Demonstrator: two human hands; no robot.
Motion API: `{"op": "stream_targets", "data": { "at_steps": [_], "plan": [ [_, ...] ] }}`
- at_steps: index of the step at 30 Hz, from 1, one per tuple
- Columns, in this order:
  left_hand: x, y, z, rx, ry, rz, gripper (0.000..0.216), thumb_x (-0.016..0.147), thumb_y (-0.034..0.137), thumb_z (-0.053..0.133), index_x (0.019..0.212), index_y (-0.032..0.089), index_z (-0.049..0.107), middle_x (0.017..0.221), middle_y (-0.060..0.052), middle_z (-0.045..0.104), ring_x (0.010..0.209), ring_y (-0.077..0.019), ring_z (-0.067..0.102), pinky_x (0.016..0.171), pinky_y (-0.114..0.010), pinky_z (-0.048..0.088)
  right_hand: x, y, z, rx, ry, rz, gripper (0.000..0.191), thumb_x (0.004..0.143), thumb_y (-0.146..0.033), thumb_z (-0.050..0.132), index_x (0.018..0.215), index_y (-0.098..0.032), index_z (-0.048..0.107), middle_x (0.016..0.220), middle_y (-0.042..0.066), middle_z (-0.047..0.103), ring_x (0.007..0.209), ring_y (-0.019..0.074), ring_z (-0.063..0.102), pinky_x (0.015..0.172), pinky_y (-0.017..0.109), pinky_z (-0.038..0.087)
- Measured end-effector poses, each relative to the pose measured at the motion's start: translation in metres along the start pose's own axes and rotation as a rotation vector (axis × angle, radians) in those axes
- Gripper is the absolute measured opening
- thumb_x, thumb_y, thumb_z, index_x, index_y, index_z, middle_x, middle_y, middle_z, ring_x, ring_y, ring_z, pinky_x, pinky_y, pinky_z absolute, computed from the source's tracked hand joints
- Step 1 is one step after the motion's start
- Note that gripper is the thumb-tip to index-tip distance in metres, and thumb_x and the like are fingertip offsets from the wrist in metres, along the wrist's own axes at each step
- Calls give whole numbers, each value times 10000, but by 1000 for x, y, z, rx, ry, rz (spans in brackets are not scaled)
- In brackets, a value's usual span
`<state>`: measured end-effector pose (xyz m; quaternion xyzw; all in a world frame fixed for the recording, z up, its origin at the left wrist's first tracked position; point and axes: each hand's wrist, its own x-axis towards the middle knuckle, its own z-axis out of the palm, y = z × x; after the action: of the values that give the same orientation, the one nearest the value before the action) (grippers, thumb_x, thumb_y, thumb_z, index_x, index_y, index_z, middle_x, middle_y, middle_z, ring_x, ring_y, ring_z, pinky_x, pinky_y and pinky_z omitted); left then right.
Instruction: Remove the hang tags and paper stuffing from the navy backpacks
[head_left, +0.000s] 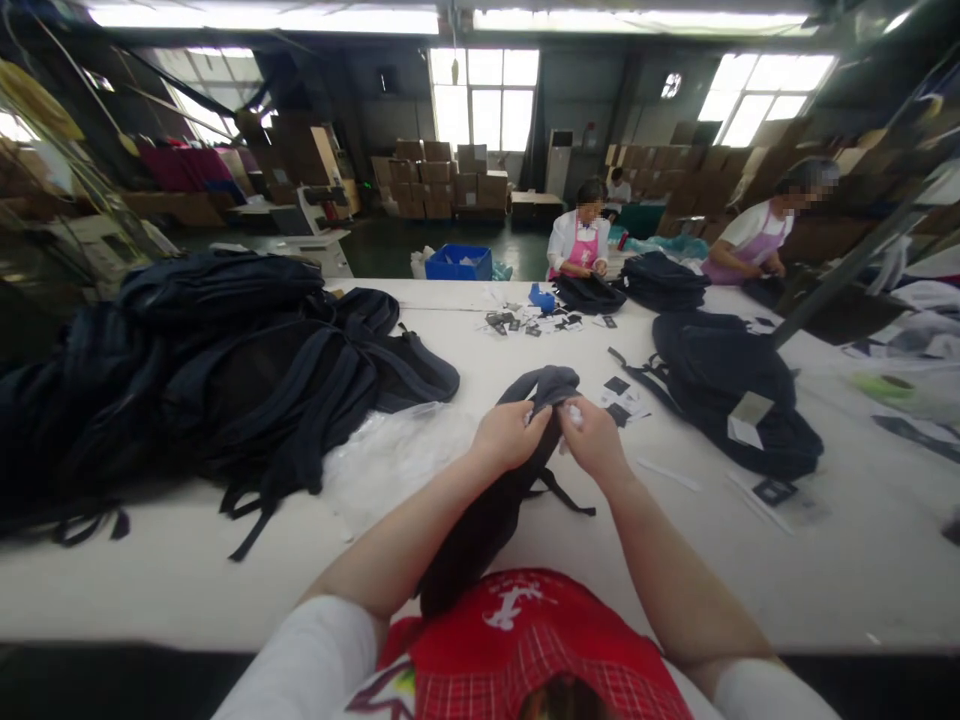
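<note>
In the head view, the dark bag (pixel 480 525) is at the centre of the frame, slanting from the two hands down to the red apron (pixel 577 600) at the bottom. The left hand (pixel 510 435) pinches its upper end from the left, thumb foremost; the right hand (pixel 594 440) grips the same end from the right, just beside the left. A small white piece (pixel 575 412) shows at the right fingertips; what it is cannot be told, and the undersides of both grips are hidden.

For fine handling at this end, a firm left pinch with the fabric kept taut seems best, leaving the right fingertips to do the delicate part. The white piece is small and probably easy to drop, so a light, close hold suits it. The loose strap (pixel 566 493) trails right of the bag on the white table (pixel 180 590); keeping it out of the fingers would help. Crumpled see-through plastic (pixel 397 455) lies near the left forearm, and dark tags (pixel 617 386) lie right of the hands, so elbows had best move sparingly and avoid sweeping either aside.
</note>
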<state>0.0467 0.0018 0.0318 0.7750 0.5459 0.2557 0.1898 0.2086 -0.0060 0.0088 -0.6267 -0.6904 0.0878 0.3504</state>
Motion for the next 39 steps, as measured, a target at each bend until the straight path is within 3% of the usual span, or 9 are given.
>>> {"op": "stream_targets", "data": {
  "at_steps": [8,15,19,23,27,30,33,35,39],
  "plan": [
    [23,-14,-7,-462,-49,-170,393,779,551,541,639,184,551,549,48,457,552,-117,429,528,-239,310,-8,-16,-7,-311,-62,-201,218,917,-277,417,945,-152,593,837,113,655,756,233,591,636,296,355],
    [36,-15,-35,-185,-240,-52,489,723,586,634,475,182,515,428,14,431,501,-139,428,535,-273,320,-14,-25,-5,-108,-35,-289,233,929,-298,398,936,-166,590,832,94,653,777,227,589,672,294,393],
    [41,-16,-31,-181,-185,-44,376,801,429,596,535,163,593,445,10,453,557,-161,486,602,-277,374,-18,-31,1,22,-44,-284,229,933,-306,394,917,-184,587,839,82,659,792,224,597,712,306,422],
    [52,-18,-17,-131,-119,-87,376,847,421,528,641,135,659,599,-44,601,696,-198,577,709,-293,427,-52,-61,21,-50,-260,-454,200,922,-224,401,969,-179,589,893,92,660,832,217,609,744,306,440],
    [73,-28,-7,-115,-84,-157,393,880,415,479,802,98,696,836,-116,696,828,-230,626,773,-306,441,-92,-97,43,-204,-623,-748,199,921,-171,396,940,-162,594,852,88,648,710,199,610,612,300,429],
    [84,-42,-9,-91,-60,-211,414,908,402,440,863,79,694,929,-150,700,902,-247,635,805,-311,438,-106,-104,52,-231,-789,-901,211,942,-198,386,928,-154,591,851,87,651,696,202,617,560,299,410],
    [79,-59,-15,-115,-114,-188,434,894,458,466,836,95,697,923,-145,704,934,-257,635,825,-302,438,-111,-93,56,-189,-878,-871,150,920,-197,448,929,-154,591,862,73,664,735,193,630,605,285,426],
    [66,-70,-19,-151,-225,-194,407,782,522,614,807,125,700,880,-117,711,911,-263,642,803,-292,453,-109,-81,57,-156,-886,-792,114,882,-161,494,941,-158,591,872,63,670,763,185,634,648,275,437],
    [27,-80,-15,-294,-311,-296,389,623,519,755,751,155,699,777,-80,710,833,-261,652,729,-289,480,-90,-58,50,-30,-677,-611,174,865,-123,471,961,-187,601,910,48,675,815,176,631,723,272,456]
  ]
}}
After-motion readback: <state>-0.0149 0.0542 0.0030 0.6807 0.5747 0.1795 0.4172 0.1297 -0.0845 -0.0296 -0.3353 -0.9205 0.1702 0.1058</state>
